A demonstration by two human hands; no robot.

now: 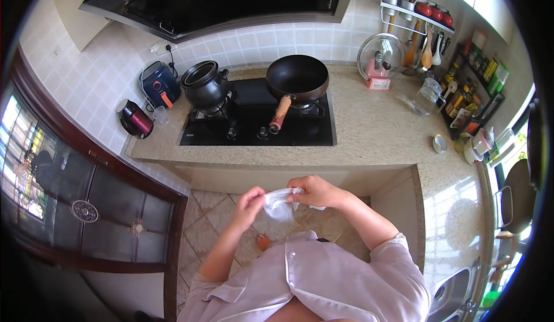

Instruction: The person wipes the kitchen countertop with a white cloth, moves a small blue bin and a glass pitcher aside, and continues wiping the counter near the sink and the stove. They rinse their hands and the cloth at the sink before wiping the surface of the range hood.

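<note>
A thin white sheet, plastic or cloth [279, 206], is stretched between my hands in front of my chest, over the tiled floor. My left hand [252, 203] pinches its left end between thumb and fingers. The other end is gripped by my right hand [312, 191], with a bit of the white material showing below the wrist. Beyond the hands, a black gas hob [246, 125] is set in the stone counter. On it stand a dark lidded pot [207, 86] at the left and a black wok [298, 79] with its wooden handle pointing towards me.
An electric kettle [136, 118], a clear cup [161, 115] and a blue air fryer [159, 84] stand left of the hob. To the right are a glass lid [381, 56], a glass jug [427, 98], a small bowl [439, 143] and a bottle rack [469, 88]. A sink [452, 294] lies lower right.
</note>
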